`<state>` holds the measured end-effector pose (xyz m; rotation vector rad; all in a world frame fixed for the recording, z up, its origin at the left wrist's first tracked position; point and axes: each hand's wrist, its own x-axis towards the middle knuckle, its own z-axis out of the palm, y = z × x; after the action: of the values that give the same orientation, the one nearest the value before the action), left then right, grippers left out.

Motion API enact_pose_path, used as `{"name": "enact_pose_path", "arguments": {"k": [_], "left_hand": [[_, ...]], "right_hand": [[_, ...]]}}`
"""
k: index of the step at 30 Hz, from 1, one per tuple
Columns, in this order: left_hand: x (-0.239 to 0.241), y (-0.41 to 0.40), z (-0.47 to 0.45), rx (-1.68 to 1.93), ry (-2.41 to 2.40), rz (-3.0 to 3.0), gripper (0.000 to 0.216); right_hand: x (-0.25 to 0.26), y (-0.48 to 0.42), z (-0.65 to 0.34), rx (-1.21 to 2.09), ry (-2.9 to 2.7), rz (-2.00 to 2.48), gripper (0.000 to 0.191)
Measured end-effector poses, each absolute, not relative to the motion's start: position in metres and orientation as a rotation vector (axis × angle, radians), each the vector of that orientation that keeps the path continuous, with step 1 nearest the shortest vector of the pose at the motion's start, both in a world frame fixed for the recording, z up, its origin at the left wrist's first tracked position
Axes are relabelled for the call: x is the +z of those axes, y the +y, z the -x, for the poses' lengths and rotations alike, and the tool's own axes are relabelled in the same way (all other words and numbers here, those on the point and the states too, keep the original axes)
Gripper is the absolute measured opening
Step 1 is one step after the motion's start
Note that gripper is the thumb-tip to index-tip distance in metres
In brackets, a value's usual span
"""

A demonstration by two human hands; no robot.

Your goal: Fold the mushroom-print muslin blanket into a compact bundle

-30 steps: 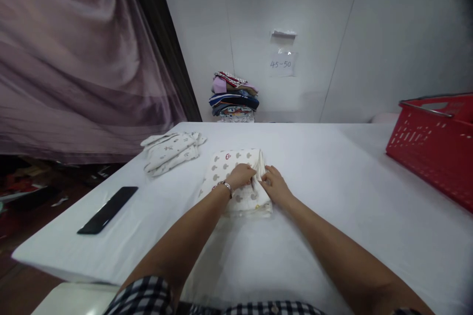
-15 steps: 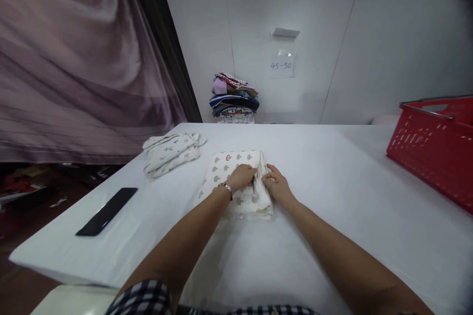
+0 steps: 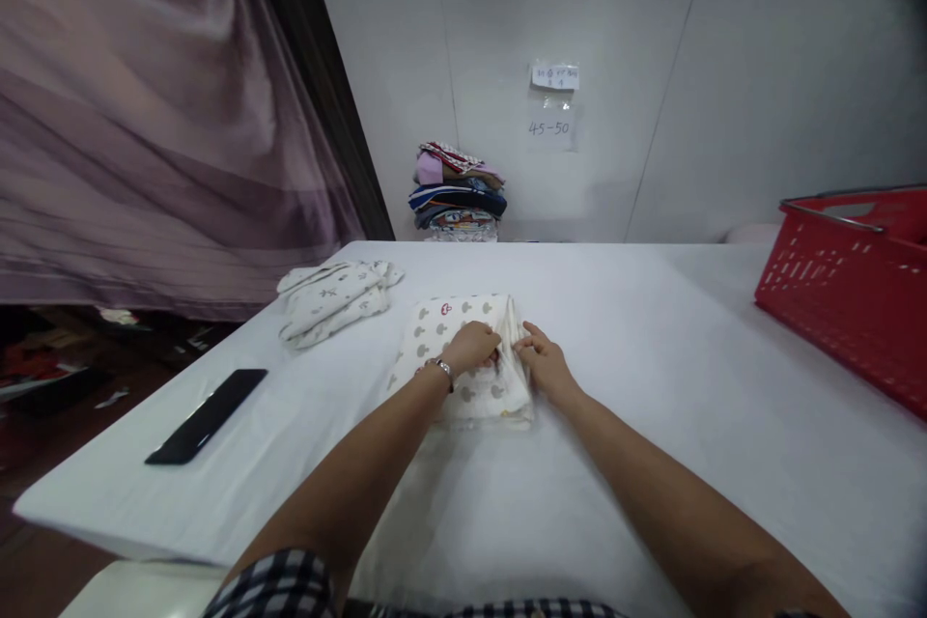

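A folded white garment [image 3: 445, 328] printed with grey mushroom shapes lies in the middle of the white table [image 3: 652, 367]. My left hand [image 3: 472, 346], with a bracelet at the wrist, rests on top of it, fingers curled and pinching the cloth near its right edge. My right hand [image 3: 543, 362] sits at the garment's right side, fingers closed on the folded edge. Both hands meet at that edge.
A second white patterned garment [image 3: 334, 295] lies crumpled at the back left. A long black flat object [image 3: 207, 414] lies near the left edge. A red plastic basket [image 3: 851, 285] stands at the right. A stack of folded clothes [image 3: 458, 188] sits by the far wall.
Both hands stay on the garment's right edge with only small finger shifts. The camera view has moved slightly.
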<state>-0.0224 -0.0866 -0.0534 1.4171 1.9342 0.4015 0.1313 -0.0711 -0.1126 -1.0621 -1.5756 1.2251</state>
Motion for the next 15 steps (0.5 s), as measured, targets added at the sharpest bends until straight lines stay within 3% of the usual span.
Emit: {"name": "enact_pose_path", "arguments": {"k": [10, 15], "left_hand": [[-0.051, -0.088, 0.023, 0.369, 1.961, -1.504, 0.024], [-0.049, -0.092, 0.022, 0.399, 1.968, -1.547, 0.024]], "right_hand": [[-0.12, -0.071, -0.13, 0.984, -1.817, 1.09, 0.018], [-0.12, -0.072, -0.127, 1.048, -1.842, 1.109, 0.015]]}}
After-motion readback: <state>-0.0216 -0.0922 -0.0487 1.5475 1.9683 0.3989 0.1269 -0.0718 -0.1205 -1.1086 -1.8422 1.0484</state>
